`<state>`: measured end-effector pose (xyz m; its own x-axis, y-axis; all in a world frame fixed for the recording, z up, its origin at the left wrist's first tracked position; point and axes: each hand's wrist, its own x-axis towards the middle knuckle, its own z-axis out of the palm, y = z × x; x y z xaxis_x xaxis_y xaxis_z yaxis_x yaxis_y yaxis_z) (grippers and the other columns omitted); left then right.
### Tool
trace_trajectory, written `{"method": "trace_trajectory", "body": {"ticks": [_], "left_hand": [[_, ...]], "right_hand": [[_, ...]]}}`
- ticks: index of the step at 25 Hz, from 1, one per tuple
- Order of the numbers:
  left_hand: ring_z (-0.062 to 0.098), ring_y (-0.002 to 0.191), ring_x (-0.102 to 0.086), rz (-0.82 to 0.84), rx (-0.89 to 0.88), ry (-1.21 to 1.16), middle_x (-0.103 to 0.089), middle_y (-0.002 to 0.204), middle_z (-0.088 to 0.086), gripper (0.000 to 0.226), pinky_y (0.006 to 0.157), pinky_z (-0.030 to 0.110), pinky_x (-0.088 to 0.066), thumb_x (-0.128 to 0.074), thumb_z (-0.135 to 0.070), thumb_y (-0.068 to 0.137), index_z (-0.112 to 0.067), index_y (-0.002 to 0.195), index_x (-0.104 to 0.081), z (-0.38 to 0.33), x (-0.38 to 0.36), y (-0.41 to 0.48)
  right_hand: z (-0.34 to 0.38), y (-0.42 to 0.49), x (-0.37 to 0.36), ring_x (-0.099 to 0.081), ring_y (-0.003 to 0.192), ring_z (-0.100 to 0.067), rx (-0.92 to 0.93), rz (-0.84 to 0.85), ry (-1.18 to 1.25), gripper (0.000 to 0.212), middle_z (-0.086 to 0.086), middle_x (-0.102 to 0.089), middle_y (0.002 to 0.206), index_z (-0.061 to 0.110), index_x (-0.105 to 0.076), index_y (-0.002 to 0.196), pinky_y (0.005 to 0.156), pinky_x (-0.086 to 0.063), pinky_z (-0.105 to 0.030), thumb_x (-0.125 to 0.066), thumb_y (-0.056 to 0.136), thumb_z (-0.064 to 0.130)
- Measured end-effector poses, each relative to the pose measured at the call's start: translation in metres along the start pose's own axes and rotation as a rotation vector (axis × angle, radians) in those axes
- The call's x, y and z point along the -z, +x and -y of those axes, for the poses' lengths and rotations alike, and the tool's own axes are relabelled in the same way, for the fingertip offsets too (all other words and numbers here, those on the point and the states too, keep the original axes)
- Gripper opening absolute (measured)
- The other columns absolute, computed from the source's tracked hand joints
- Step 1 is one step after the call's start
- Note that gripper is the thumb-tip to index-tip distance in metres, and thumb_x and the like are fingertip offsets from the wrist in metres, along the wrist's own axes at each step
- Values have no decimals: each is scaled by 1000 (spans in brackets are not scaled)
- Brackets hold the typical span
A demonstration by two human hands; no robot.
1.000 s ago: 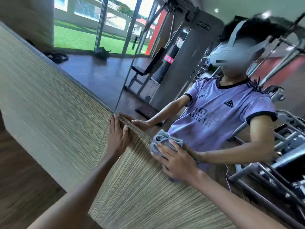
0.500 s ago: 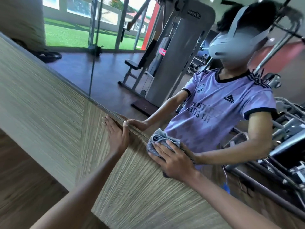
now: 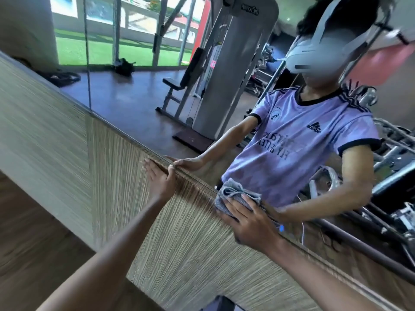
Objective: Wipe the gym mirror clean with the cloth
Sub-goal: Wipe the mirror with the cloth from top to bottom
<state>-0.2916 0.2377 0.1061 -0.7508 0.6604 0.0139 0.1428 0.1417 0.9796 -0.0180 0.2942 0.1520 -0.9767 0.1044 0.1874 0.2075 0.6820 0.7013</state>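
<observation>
Where the right hand presses, the cloth lies along the mirror edge.

The mirror runs slantwise across the frame, above a striped wood-grain panel. Near centre, toward 8 o'clock, the left hand lies flat on the panel with straight fingers, its thumb at the mirror's lower edge. At 5 o'clock the right hand presses a bunched grey cloth against that same edge, fingers spread over it. The glass reflects a grey weight machine at 12 o'clock and the person's purple shirt at 3 o'clock.
</observation>
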Motion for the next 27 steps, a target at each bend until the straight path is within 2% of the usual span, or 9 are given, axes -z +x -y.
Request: {"method": "trace_trajectory", "body": {"ticks": [4,6,9,13,15,18,22,24,27], "left_hand": [[29,151,19,28,12,34,26,161,18,79,121,36,7,-38,-34,106,0,153,17,2,2,2],[28,151,18,42,-5,80,27,161,16,79,124,42,0,-35,-38,106,-1,153,17,3,3,3],[27,152,13,20,11,145,25,162,14,78,123,45,-8,-31,-42,106,-1,154,15,6,2,1],[29,152,15,-48,22,55,22,162,19,75,123,41,-2,-34,-32,107,3,154,13,-2,-9,2],[31,151,16,-64,47,33,23,161,21,75,124,43,-4,-34,-31,106,4,153,13,0,-19,0],[32,152,13,-86,44,25,20,162,21,83,123,47,-8,-30,-41,99,4,153,12,-3,-39,-21],[37,152,4,-129,-12,-22,8,161,29,88,122,37,0,-31,-39,88,10,153,3,-8,-73,-59],[40,152,2,-148,-19,-17,6,160,33,86,121,36,0,-32,-35,88,12,152,1,-10,-94,-76],[42,151,2,-165,-40,-13,6,160,33,84,121,42,-2,-33,-30,88,11,152,1,-19,-124,-106]], "right_hand": [[21,69,-4,-49,134,-22,-9,-35,115,34,-10,-58,139,23,-72,109,119,-24,-47,-54,83,10],[23,86,-5,-50,133,-22,-6,-38,130,34,-11,-59,138,23,-72,108,120,-24,-46,-54,84,9],[7,25,-8,-53,132,-23,15,-39,79,45,-12,-58,139,22,-68,122,116,-32,-46,-42,88,6],[-26,-138,11,-53,129,-21,-17,82,-117,58,-8,-53,144,26,-59,137,119,-26,-44,-59,79,15],[-32,-178,20,-56,128,-19,-62,158,-153,63,-6,-50,147,27,-55,141,121,-20,-44,-62,80,19],[-21,-144,14,-56,127,-18,-88,127,-117,57,-5,-51,147,26,-60,136,118,-25,-43,-68,80,19],[3,-57,-3,-51,133,-18,-82,-18,11,45,-5,-50,148,24,-60,135,117,-32,-44,-55,92,15],[-2,-66,-5,-49,135,-19,-79,-62,39,43,-5,-50,147,25,-61,134,115,-34,-44,-57,92,14],[-23,-158,3,-49,135,-18,-58,-35,-24,46,-5,-47,150,28,-58,136,116,-32,-43,-59,91,17]]}}
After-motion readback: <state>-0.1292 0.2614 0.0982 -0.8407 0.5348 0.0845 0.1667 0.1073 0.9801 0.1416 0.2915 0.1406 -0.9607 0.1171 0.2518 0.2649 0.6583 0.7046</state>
